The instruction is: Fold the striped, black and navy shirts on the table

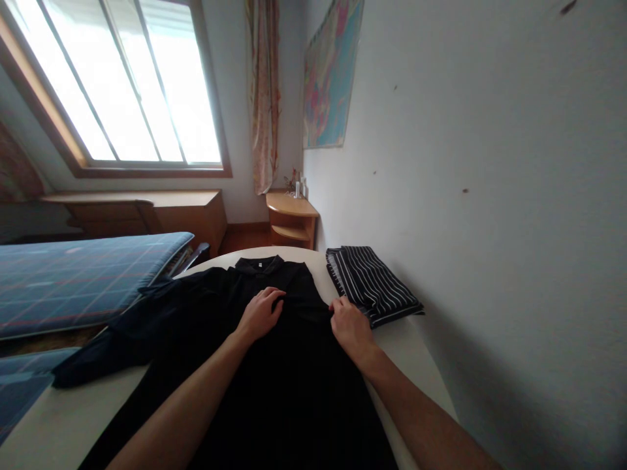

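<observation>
A pale wall (514, 281) fills the right side of my view, with a bright window (142, 85) at the far left. Below the window, a blue plaid mattress (78, 281) stands beside the left edge of a pale, round-cornered table (406, 352).

Most of that table is covered by a black collared shirt (294, 372), spread flat. Its collar lies near the far edge and its body runs toward me, out of the bottom of the view, so I cannot see the hem. I judge it is laid this way so that both hands can reach the chest and side from the near edge. One sleeve (112, 346) stretches toward the left edge; I cannot make out the other.

Near the far right edge, close to the wall, sits a folded black-and-white striped cloth (375, 281), probably set there to leave room for the shirt.

My right hand (350, 326) is at the shirt's right side, just beside the striped cloth. Its fingers are bent close together and appear to pinch the shirt's edge. My left hand (262, 314) rests on the chest, fingers curled, perhaps to steady the fabric; I cannot tell whether they grip any of it.

Smallest is a white label (260, 265) inside the collar.
</observation>
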`<state>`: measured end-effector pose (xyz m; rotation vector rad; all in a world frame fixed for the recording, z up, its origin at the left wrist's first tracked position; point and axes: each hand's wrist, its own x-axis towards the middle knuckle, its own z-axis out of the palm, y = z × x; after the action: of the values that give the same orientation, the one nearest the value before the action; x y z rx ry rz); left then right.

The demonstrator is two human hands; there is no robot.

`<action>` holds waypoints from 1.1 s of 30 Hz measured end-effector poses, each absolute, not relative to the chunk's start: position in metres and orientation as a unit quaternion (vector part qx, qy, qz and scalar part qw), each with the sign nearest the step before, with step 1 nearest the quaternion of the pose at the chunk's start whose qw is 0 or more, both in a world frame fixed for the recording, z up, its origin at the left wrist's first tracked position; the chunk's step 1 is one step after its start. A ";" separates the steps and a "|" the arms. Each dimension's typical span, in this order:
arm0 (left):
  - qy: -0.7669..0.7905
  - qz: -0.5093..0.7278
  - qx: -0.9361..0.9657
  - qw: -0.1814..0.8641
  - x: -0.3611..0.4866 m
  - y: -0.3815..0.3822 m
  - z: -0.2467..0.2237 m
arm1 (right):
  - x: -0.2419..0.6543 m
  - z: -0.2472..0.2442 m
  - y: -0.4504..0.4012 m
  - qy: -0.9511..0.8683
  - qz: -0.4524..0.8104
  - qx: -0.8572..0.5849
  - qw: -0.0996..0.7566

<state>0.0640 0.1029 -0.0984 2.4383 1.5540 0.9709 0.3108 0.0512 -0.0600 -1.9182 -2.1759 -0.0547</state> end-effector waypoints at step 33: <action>0.543 0.193 0.816 0.043 0.065 0.101 -0.106 | 0.234 -0.065 0.147 -0.807 0.041 -0.578 0.113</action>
<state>0.0645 0.1011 -0.1059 2.4962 1.6607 0.5903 0.2336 0.1466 -0.0648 -1.6954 -2.3678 0.1195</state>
